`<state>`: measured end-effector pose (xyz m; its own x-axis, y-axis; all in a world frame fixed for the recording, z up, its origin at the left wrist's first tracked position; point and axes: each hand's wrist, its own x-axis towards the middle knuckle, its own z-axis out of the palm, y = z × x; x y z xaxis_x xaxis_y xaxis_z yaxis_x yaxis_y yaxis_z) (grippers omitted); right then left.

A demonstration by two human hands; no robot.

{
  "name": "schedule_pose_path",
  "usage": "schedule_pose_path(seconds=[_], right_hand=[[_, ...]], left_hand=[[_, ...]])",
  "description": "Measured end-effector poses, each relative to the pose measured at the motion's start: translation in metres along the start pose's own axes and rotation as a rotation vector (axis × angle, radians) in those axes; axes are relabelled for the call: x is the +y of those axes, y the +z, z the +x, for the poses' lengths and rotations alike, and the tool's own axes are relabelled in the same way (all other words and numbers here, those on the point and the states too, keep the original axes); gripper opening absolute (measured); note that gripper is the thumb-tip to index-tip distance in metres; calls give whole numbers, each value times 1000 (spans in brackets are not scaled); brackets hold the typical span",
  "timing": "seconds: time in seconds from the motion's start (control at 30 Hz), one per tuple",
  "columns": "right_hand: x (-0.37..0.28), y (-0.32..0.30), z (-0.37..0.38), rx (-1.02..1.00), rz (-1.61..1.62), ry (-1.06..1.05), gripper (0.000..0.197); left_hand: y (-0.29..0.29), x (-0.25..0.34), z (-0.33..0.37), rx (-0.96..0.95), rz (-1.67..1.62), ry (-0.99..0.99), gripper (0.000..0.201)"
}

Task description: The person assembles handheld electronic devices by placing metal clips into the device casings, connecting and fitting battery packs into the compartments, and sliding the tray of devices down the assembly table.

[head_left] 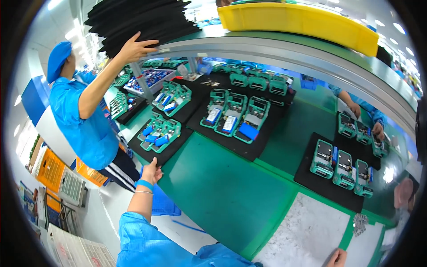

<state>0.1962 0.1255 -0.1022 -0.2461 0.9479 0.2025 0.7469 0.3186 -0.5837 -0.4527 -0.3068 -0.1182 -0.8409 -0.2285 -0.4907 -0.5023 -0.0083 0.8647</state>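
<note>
My left hand [151, 172], with a blue band round its wrist, is closed at the near edge of a black foam mat [174, 152]. On that mat lie several green device housings [171, 129] with blue cylindrical parts [162, 140]. Low in the view, my right hand [338, 258] shows only in part beside a worn white sheet [302, 231]; its fingers are curled, and what they hold, if anything, is hidden. Farther off, another black mat [242, 149] bears larger open green housings [255, 119], some with blue or white-labelled packs.
A co-worker in blue [84, 120] reaches toward stacked black sheets [138, 22] on the overhead shelf, beside a yellow bin [298, 24]. Another person's hands [354, 109] touch housings at the right. A third mat [307, 175] holds more housings. A blue crate [163, 204] stands below the table edge.
</note>
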Motion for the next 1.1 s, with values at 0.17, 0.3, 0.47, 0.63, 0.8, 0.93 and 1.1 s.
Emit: schedule_pose_path(seconds=[0.17,0.3,0.47,0.63,0.8,0.93,1.1], right_hand=[[-11,4,-1,17,99,31,23],[-16,28,-3,-65,329,-53,23],[-107,76,-8,-827,1006,148,22],[-183,115,-40,-1254,1110,568,42],[-165,95,-12,-1087,1032,508,35],[-95,63,-4,-872,1098,591,34],[-17,0,19,-624,1040,681,33]], left_hand=[[-4,-24,-21,-179,-143,-9,21],[2,-50,-115,-371,-338,-251,22],[18,-98,-256,-705,-93,-385,35],[42,-167,-335,-1278,-119,-939,38],[90,-157,-389,-1453,361,-657,44],[125,-119,-402,-1709,597,-597,39],[154,-88,-405,-1724,491,-247,34]])
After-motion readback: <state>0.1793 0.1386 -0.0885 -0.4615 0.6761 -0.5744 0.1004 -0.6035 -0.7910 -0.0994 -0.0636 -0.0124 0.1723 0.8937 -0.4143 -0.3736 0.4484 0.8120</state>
